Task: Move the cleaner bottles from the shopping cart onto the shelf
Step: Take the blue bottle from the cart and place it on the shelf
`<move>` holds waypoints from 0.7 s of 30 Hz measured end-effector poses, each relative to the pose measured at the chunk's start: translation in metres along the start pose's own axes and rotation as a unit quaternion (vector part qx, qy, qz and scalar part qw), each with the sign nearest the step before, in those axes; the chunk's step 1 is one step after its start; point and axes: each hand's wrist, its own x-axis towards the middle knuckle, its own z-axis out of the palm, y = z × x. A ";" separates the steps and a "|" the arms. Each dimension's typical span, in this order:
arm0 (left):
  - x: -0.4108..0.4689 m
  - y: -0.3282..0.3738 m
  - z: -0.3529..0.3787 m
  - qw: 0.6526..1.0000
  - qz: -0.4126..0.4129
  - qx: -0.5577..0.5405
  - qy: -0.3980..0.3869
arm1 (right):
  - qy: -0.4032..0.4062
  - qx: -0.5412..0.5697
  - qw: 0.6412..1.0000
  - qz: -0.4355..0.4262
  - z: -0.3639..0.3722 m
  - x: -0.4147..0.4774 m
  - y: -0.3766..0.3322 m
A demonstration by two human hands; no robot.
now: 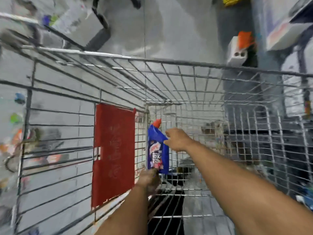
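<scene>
A blue cleaner bottle (pixel 157 148) with a red angled cap stands upright deep inside the wire shopping cart (pixel 169 63), against its far left corner. My left hand (pixel 149 179) is at the bottle's base, fingers curled around its bottom edge. My right hand (pixel 177 139) touches the bottle's upper right side near the shoulder, fingers bent toward it. Both forearms reach down into the cart. The picture is blurred by motion.
A red panel (pixel 113 153) hangs on the cart's left wall. Beyond the far rim, a white bottle with an orange cap (pixel 238 50) sits by a grey upright. Blurred shelves with coloured goods (pixel 15 141) line the left edge; dark shelving (pixel 291 150) is on the right.
</scene>
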 end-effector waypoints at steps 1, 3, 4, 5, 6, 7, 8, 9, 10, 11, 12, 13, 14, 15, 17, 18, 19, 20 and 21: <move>0.006 -0.003 0.001 0.998 -0.010 -0.058 0.002 | -0.005 0.004 1.000 0.002 0.006 0.009 0.001; 0.009 -0.004 0.005 0.986 -0.034 -0.164 -0.011 | -0.003 0.016 1.000 0.002 0.017 0.025 0.004; 0.010 -0.003 0.006 0.978 -0.043 -0.205 -0.012 | 0.001 0.020 1.000 0.005 0.023 0.030 0.005; 0.012 -0.003 0.008 0.972 -0.048 -0.231 -0.011 | 0.005 0.025 1.000 0.009 0.028 0.032 0.006; 0.014 -0.004 0.010 0.968 -0.048 -0.245 -0.009 | 0.005 0.036 0.999 0.014 0.032 0.035 0.006; 0.016 -0.005 0.012 0.966 -0.049 -0.254 -0.011 | 0.006 0.051 0.999 0.018 0.036 0.036 0.006; 0.015 -0.005 0.014 0.963 -0.050 -0.265 -0.018 | 0.009 0.065 0.998 0.021 0.036 0.036 0.006; 0.015 -0.005 0.015 0.960 -0.050 -0.274 -0.029 | 0.012 0.074 0.997 0.025 0.035 0.035 0.005; 0.015 -0.006 0.017 0.959 -0.047 -0.277 -0.040 | 0.017 0.081 0.996 0.029 0.032 0.033 0.005; 0.014 -0.007 0.018 0.959 -0.039 -0.275 -0.048 | 0.026 0.090 0.995 0.030 0.028 0.031 0.006; 0.012 -0.007 0.019 0.961 -0.029 -0.269 -0.051 | 0.038 0.104 0.993 0.029 0.023 0.027 0.007; 0.009 -0.007 0.022 0.964 -0.017 -0.258 -0.057 | 0.050 0.119 0.991 0.025 0.017 0.020 0.009; 0.006 -0.008 0.025 0.967 -0.004 -0.246 -0.067 | 0.058 0.131 0.990 0.016 0.011 0.013 0.011; 0.004 -0.008 0.029 0.969 0.008 -0.234 -0.081 | 0.063 0.141 0.988 0.005 0.003 0.006 0.013; -0.006 -0.004 0.035 0.971 0.036 -0.205 -0.120 | 0.076 0.149 0.986 -0.009 -0.015 -0.011 0.015; -0.014 -0.001 0.038 0.971 0.053 -0.185 -0.139 | 0.090 0.147 0.985 -0.014 -0.027 -0.025 0.018; -0.022 0.003 0.040 0.972 0.071 -0.161 -0.155 | 0.104 0.147 0.983 -0.018 -0.038 -0.038 0.020; -0.030 0.008 0.042 0.973 0.087 -0.133 -0.170 | 0.121 0.152 0.981 -0.023 -0.049 -0.052 0.023; -0.041 0.014 0.045 0.973 0.107 -0.096 -0.182 | 0.143 0.158 0.977 -0.027 -0.059 -0.069 0.027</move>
